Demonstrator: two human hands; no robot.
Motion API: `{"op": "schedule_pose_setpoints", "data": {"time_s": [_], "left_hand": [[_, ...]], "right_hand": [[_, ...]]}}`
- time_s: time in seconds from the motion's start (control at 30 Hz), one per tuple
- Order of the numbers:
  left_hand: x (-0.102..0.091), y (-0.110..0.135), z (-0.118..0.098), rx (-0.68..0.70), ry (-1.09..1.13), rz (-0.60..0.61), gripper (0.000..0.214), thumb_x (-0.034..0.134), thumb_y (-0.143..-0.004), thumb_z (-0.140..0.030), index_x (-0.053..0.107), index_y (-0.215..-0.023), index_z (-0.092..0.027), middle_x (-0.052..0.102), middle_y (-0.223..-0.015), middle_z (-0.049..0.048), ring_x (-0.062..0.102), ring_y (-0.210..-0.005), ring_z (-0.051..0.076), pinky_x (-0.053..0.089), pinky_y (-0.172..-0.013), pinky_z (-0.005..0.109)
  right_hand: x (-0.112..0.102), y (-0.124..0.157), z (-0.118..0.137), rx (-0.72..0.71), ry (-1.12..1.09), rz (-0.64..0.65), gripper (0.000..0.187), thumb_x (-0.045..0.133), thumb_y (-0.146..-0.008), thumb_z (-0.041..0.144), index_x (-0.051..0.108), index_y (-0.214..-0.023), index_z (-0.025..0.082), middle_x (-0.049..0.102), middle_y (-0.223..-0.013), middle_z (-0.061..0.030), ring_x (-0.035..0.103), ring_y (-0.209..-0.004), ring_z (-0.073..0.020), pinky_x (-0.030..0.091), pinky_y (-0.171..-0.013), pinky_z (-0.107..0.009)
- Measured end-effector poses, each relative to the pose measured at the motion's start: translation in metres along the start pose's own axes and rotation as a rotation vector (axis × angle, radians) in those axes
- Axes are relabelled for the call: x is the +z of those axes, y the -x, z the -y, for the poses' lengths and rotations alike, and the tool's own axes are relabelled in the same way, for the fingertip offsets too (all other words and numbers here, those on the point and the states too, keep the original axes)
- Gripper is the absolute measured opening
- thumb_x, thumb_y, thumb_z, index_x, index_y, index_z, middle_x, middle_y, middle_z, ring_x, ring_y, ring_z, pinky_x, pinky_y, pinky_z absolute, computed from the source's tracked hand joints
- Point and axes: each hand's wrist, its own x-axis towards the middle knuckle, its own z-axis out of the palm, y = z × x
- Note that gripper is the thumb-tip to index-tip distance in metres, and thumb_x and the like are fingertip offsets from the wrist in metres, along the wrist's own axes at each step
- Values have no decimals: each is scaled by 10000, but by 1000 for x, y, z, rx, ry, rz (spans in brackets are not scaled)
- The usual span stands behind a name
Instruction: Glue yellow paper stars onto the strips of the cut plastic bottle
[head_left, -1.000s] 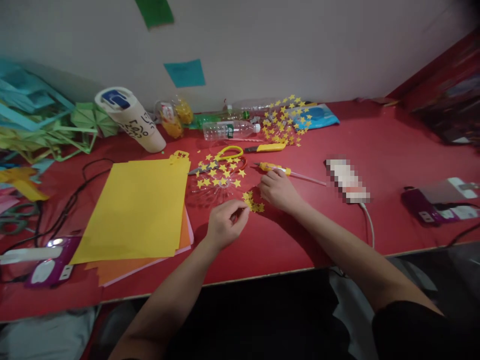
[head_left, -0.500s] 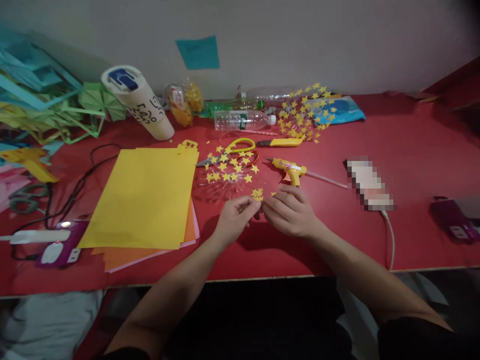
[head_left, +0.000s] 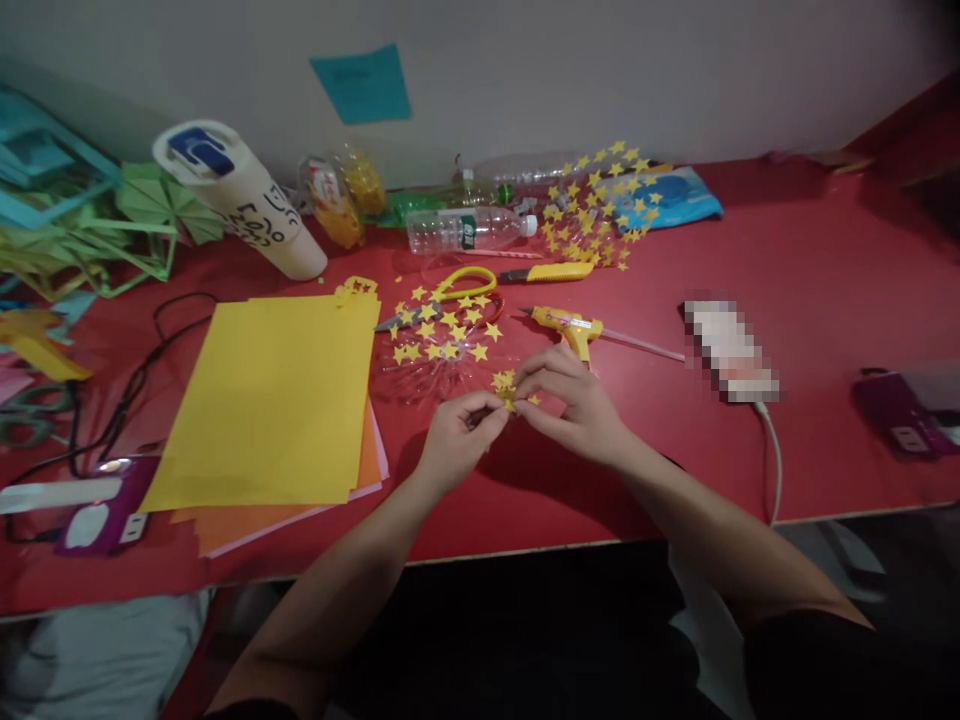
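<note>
My left hand [head_left: 456, 437] and my right hand [head_left: 574, 402] meet over the red table [head_left: 787, 240], both pinched on a small yellow paper star [head_left: 508, 402]. A few more loose yellow stars [head_left: 502, 379] lie just beyond the fingertips. Behind them sits a clear plastic piece covered with yellow stars [head_left: 442, 340]. A yellow glue gun [head_left: 570, 326] lies right behind my right hand.
A stack of yellow and orange paper [head_left: 274, 400] lies to the left. Yellow scissors [head_left: 457, 293], a yellow utility knife [head_left: 551, 272], plastic bottles [head_left: 469, 230], a second star-covered piece [head_left: 596, 205] and a white cylinder [head_left: 240, 205] sit farther back. Power strips [head_left: 97, 505] and cables lie at both sides.
My right hand drew back from the star pile by the glue gun and joined my left hand. Both now pinch one small star. The camera view shifted.
</note>
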Motion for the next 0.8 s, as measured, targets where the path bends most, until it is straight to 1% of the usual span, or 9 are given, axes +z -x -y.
{"op": "schedule_pose_setpoints", "data": {"time_s": [0.13, 0.2, 0.27, 0.3, 0.37, 0.43, 0.57, 0.7, 0.8], "left_hand": [[-1, 0, 1, 6, -19, -2, 130, 551, -715, -250, 563, -615, -168, 518, -496, -46, 398, -402, 44, 338, -414, 177], [-3, 0, 1, 36, -49, -35, 128, 538, -720, -234, 566, -613, -172, 546, -525, -33, 415, -418, 49, 339, -409, 179], [-6, 1, -1, 88, -92, -87, 138, 530, -726, -220, 562, -599, -178, 537, -526, -29, 430, -442, 56, 339, -411, 180], [-7, 2, -1, 112, -112, -113, 142, 530, -729, -215, 562, -596, -180, 527, -523, -28, 437, -453, 59, 339, -412, 180], [-9, 3, -3, 146, -143, -150, 146, 532, -738, -212, 567, -600, -182, 518, -524, -26, 445, -470, 64, 340, -414, 181], [-11, 4, -4, 166, -160, -174, 143, 536, -745, -213, 574, -610, -183, 514, -529, -25, 443, -475, 65, 342, -418, 183], [-12, 4, -2, 188, -155, -200, 144, 543, -750, -214, 576, -612, -184, 508, -531, -29, 434, -475, 63, 351, -432, 186], [-13, 4, -1, 181, -117, -229, 156, 545, -748, -224, 564, -598, -184, 520, -533, -24, 431, -463, 63, 345, -421, 188], [-13, 4, -3, 195, -97, -264, 162, 543, -744, -216, 556, -586, -185, 529, -533, -22, 432, -455, 63, 343, -418, 190]], "right_hand": [[-7, -1, -3, 134, -38, 43, 194, 491, -883, 302, 564, -736, 200, 620, -787, -10, 568, -769, -134, 421, -726, -289], [-15, -1, -12, 338, 153, 55, 274, 458, -891, 383, 570, -736, 187, 614, -753, -28, 556, -690, -139, 393, -631, -269], [-24, -1, -26, 612, 524, 34, 345, 457, -872, 453, 578, -724, 167, 620, -763, -70, 537, -624, -156, 315, -551, -276], [-27, -1, -34, 724, 665, 65, 367, 466, -860, 476, 585, -722, 158, 628, -785, -93, 543, -622, -169, 286, -540, -281], [-31, 0, -49, 868, 736, 123, 389, 502, -823, 511, 581, -681, 157, 633, -774, -113, 547, -617, -190, 251, -527, -284], [-31, 0, -62, 925, 589, 100, 352, 577, -760, 499, 551, -629, 173, 622, -719, -96, 542, -614, -190, 251, -527, -278], [-29, 1, -76, 920, 306, 7, 322, 616, -704, 449, 479, -559, 198, 569, -601, -44, 539, -599, -174, 305, -529, -271], [-35, 3, -74, 908, 90, -119, 252, 480, -774, 445, 523, -776, 197, 619, -743, -36, 588, -611, -150, 415, -549, -268], [-40, 3, -61, 883, -398, -198, 272, 570, -688, 411, 536, -856, 199, 611, -727, -7, 587, -570, -125, 459, -541, -259]]}}
